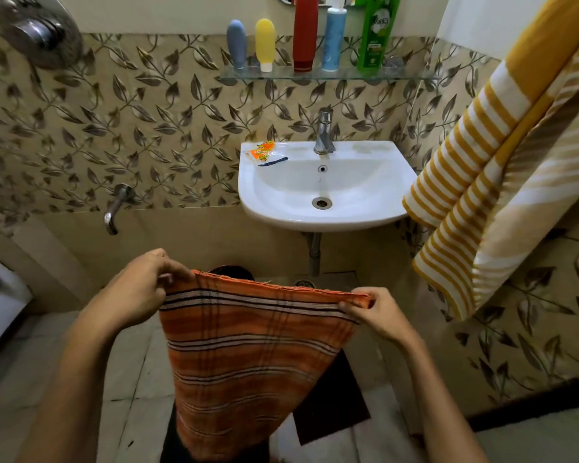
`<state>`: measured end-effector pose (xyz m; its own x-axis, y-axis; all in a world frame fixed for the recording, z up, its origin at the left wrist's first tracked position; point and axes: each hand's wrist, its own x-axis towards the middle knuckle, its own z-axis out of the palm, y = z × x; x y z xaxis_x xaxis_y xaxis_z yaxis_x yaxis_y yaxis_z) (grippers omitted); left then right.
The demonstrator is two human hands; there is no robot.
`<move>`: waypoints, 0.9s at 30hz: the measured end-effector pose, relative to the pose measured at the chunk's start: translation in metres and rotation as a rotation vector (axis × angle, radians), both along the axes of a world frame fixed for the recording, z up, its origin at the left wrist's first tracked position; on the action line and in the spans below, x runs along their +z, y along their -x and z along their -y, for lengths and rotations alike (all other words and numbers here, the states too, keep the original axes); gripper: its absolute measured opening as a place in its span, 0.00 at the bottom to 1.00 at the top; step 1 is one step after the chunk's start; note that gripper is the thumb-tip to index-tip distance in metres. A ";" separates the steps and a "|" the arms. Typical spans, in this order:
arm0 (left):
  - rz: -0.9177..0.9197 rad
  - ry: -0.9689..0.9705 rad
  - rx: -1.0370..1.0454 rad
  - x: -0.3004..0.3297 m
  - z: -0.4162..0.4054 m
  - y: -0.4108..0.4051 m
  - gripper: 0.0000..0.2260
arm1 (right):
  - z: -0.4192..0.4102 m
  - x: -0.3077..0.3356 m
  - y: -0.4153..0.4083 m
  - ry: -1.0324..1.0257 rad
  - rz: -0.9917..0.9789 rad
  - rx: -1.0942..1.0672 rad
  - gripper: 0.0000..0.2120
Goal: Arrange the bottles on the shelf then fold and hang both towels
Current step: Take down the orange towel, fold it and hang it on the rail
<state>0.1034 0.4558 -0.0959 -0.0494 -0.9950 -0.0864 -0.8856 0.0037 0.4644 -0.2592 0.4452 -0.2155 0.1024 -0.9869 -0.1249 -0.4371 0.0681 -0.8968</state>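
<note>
1. Down at six o'clock, an orange striped towel (248, 355) hangs stretched between two hands, its top edge taut and its body narrowing toward the bottom; dark and white bands cross the orange weave.
2. The left hand (141, 289) pinches the upper corner at nine o'clock of the cloth, fingers curled over the edge.
3. The right hand (378, 312) pinches the opposite corner at three o'clock, thumb and fingertips closed on the hem.
4. At two o'clock a yellow-and-white striped towel (502, 155) hangs folded against the wall.
5. Up at twelve o'clock, a glass shelf (281, 74) carries five upright bottles: grey (237, 43), yellow (265, 43), red (305, 31), blue (334, 38) and green (376, 31).
6. Below it sits a white washbasin (365, 195).
</note>
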 end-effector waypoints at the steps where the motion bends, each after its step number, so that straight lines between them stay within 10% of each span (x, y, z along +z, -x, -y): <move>1: 0.044 -0.032 0.005 -0.005 0.003 0.000 0.22 | 0.001 0.006 0.004 -0.002 0.024 0.019 0.09; 4: 0.045 -0.286 -0.032 -0.020 0.014 0.008 0.23 | 0.003 0.017 -0.005 0.033 0.108 -0.037 0.16; 10: -0.581 -0.998 0.201 -0.057 0.007 0.049 0.31 | -0.006 0.018 -0.070 0.059 0.137 -0.165 0.05; 15: -1.038 -0.977 0.415 -0.091 -0.008 0.093 0.33 | -0.041 0.000 -0.115 -0.073 0.016 0.020 0.09; 27: -1.266 -1.024 0.580 -0.067 -0.017 0.120 0.04 | -0.040 0.014 -0.092 -0.134 0.033 0.396 0.22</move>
